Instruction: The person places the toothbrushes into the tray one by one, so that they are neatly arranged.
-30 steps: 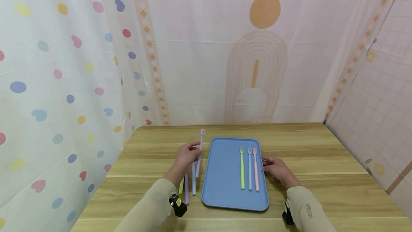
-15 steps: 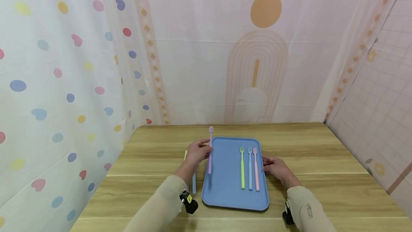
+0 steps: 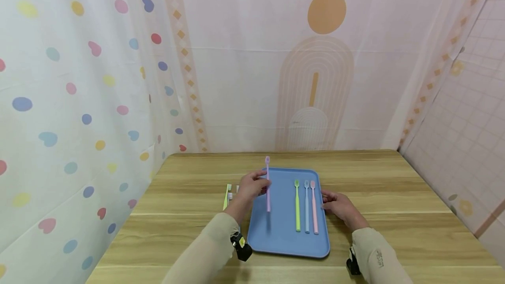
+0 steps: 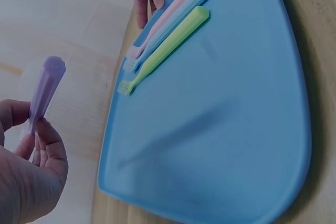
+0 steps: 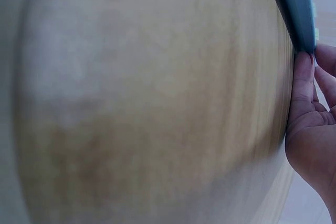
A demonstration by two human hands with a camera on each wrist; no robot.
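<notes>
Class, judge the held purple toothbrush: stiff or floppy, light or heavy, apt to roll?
The purple toothbrush is probably stiff, showing no sag in the left hand. It seems light: a pinch holds it. Laid down, it may resist rolling; its handle looks faceted.

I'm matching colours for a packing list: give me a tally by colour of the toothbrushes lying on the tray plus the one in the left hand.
Green toothbrush: 1, on the tray
Light blue toothbrush: 1, on the tray
Pink toothbrush: 1, on the tray
Purple toothbrush: 1, in the left hand
Total: 4
</notes>
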